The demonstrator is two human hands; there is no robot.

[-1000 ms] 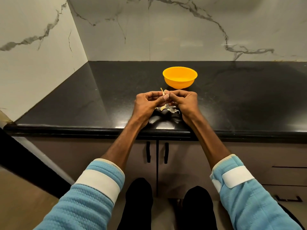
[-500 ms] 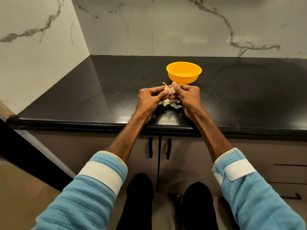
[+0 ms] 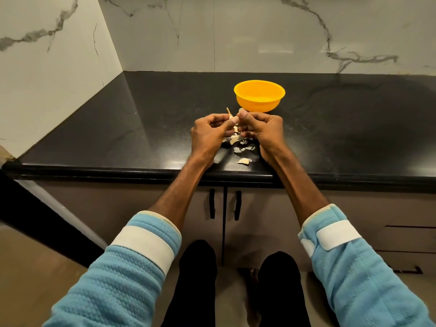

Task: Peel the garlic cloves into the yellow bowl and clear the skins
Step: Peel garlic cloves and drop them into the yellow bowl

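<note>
Two hands on 1 garlic clove (image 3: 235, 128), held low over the near-centre surface.
Left hand (image 3: 208, 134): fingers curled, thumb pinching the clove; skin strip (image 3: 228, 112) sticks up.
Right hand (image 3: 265, 131): curled, thumb tip at the clove top, prob. prying skin off.
Loose skins (image 3: 244, 148): scattered on the black surface (image 3: 141, 128) under the hands, where they drop.
Yellow bowl (image 3: 259, 102): just beyond the hands on the far side, handy for peeled cloves; inside partly hidden.
</note>
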